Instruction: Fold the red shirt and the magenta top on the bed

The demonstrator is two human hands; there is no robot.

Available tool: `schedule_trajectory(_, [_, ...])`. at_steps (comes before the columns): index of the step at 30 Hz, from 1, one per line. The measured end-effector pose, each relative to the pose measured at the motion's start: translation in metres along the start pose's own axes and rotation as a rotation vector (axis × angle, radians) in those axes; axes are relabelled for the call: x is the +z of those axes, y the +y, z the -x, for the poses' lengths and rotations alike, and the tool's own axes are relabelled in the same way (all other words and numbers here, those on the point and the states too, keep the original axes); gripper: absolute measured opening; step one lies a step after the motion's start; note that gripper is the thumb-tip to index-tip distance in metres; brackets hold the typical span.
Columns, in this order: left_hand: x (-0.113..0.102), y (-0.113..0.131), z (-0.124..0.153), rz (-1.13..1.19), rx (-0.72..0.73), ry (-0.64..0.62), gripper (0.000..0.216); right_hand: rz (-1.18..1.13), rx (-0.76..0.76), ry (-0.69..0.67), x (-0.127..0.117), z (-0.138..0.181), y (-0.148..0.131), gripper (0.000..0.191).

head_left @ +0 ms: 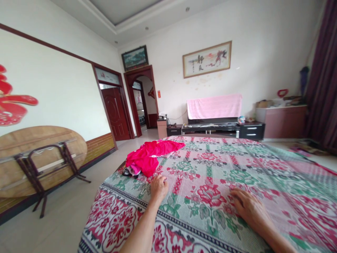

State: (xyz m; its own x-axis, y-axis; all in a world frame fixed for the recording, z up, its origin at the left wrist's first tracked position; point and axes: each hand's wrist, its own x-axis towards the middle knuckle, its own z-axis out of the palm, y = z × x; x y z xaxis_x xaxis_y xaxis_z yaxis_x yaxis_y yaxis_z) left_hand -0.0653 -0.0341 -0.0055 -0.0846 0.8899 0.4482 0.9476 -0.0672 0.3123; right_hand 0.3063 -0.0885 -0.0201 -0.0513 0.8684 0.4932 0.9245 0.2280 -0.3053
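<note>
A floral bedspread (210,165) in pink, red and green covers a large flat surface in front of me. My left hand (159,187) rests on it with the fingers curled in, holding nothing, just short of a bright pink garment (147,154) that lies crumpled at the near left. A small dark and white item (128,172) peeks out from under the garment's left end. My right hand (249,205) lies flat on the cloth, palm down and fingers apart, farther right.
A folded round wooden table (37,154) with metal legs leans on the left wall. Ahead stand a low TV unit (216,128) under a pink cloth, a cabinet (284,119) and brown doors (117,112). Dark curtains (323,80) hang at right.
</note>
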Motion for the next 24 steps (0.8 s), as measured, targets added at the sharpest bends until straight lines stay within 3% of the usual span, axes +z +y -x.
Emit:
schedule_trajectory(11, [0.003, 0.004, 0.003, 0.065, -0.050, 0.047, 0.030, 0.002, -0.070, 0.025, 0.004, -0.003, 0.013, 0.036])
schedule_trajectory(24, [0.003, 0.005, 0.005, 0.070, -0.049, 0.052, 0.030, 0.017, -0.047, 0.010, 0.004, -0.003, 0.012, 0.036])
